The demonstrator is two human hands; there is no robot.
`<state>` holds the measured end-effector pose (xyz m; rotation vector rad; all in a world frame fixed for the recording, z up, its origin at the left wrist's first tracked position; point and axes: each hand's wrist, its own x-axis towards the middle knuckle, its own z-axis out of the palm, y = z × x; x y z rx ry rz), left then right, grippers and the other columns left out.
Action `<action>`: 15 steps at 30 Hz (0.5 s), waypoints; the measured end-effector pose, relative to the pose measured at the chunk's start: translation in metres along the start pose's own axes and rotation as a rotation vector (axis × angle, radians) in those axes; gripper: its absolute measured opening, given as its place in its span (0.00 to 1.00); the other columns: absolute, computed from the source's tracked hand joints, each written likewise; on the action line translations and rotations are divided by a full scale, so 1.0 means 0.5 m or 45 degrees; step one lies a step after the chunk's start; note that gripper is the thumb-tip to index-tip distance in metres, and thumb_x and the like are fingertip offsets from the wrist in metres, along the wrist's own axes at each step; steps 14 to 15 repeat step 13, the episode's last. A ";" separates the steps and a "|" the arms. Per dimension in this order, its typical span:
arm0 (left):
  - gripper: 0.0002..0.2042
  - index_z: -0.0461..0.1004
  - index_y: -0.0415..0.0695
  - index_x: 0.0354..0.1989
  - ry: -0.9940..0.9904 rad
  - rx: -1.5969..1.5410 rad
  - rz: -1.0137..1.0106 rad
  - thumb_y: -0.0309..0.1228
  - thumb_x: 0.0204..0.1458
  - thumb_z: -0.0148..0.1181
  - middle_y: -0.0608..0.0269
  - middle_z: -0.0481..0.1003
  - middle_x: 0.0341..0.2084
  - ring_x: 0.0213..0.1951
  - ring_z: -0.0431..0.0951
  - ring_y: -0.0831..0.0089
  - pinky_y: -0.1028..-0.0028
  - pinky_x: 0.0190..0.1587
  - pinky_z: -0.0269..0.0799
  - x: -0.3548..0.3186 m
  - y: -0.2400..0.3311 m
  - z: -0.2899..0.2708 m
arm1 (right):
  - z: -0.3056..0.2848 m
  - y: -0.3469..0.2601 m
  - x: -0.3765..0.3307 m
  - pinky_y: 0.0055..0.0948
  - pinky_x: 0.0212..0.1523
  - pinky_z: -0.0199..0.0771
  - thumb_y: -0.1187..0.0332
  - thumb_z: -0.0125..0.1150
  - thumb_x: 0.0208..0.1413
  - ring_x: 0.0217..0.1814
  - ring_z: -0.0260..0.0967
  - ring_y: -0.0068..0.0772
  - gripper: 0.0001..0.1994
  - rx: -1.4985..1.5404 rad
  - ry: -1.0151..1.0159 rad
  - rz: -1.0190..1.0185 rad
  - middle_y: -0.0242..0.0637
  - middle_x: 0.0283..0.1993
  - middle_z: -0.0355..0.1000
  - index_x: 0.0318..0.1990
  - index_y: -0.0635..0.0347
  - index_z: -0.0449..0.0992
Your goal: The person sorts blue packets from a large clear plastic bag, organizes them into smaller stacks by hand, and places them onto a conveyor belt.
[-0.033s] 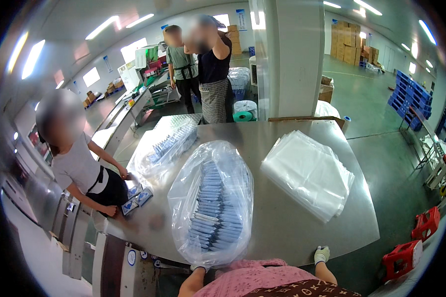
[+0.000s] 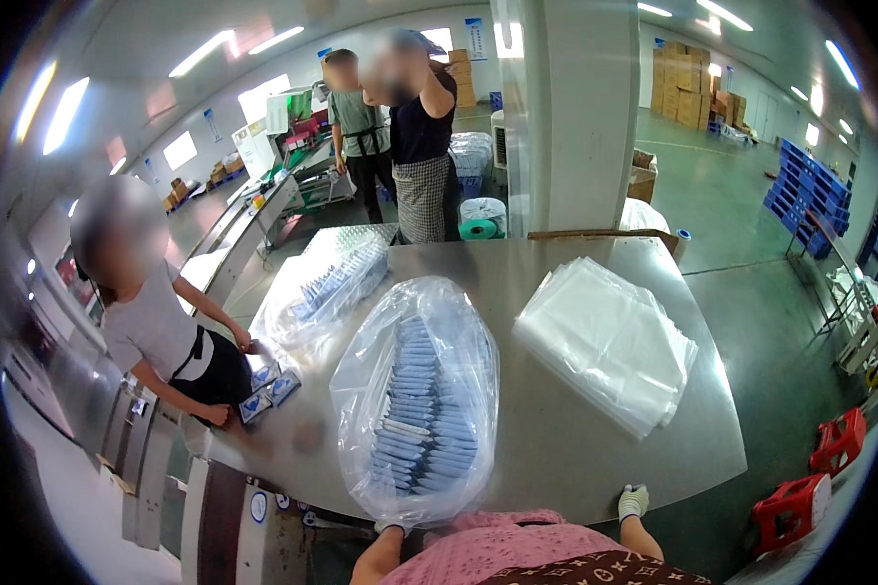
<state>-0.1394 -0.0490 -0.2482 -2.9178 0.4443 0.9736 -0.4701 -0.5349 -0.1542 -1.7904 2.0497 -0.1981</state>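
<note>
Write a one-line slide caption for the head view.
Gloved left hand at the near end of a clear bag of blue packets on a steel table, right hand on its edge.

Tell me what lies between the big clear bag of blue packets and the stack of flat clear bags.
Head view: only bare steel table separates the big clear bag of blue packets from the stack of flat clear plastic bags.

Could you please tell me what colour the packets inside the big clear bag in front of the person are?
The packets are light blue, seen through the clear bag in the head view.
</note>
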 end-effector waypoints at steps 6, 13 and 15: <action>0.32 0.59 0.56 0.62 -0.007 -0.014 0.006 0.60 0.52 0.37 0.64 0.56 0.63 0.64 0.54 0.62 0.62 0.65 0.50 -0.002 0.001 -0.006 | -0.005 -0.004 -0.002 0.41 0.46 0.69 0.60 0.59 0.52 0.46 0.68 0.47 0.12 -0.030 -0.013 0.020 0.45 0.42 0.71 0.37 0.58 0.72; 0.33 0.58 0.56 0.62 0.007 -0.051 0.018 0.60 0.51 0.38 0.64 0.56 0.63 0.64 0.54 0.62 0.61 0.65 0.49 0.002 0.002 0.000 | -0.016 -0.016 -0.008 0.41 0.46 0.69 0.59 0.59 0.51 0.46 0.69 0.47 0.13 -0.015 -0.039 0.054 0.45 0.42 0.72 0.37 0.58 0.73; 0.33 0.58 0.56 0.62 0.007 -0.051 0.018 0.60 0.51 0.38 0.64 0.56 0.63 0.64 0.54 0.62 0.61 0.65 0.49 0.002 0.002 0.000 | -0.016 -0.016 -0.008 0.41 0.46 0.69 0.59 0.59 0.51 0.46 0.69 0.47 0.13 -0.015 -0.039 0.054 0.45 0.42 0.72 0.37 0.58 0.73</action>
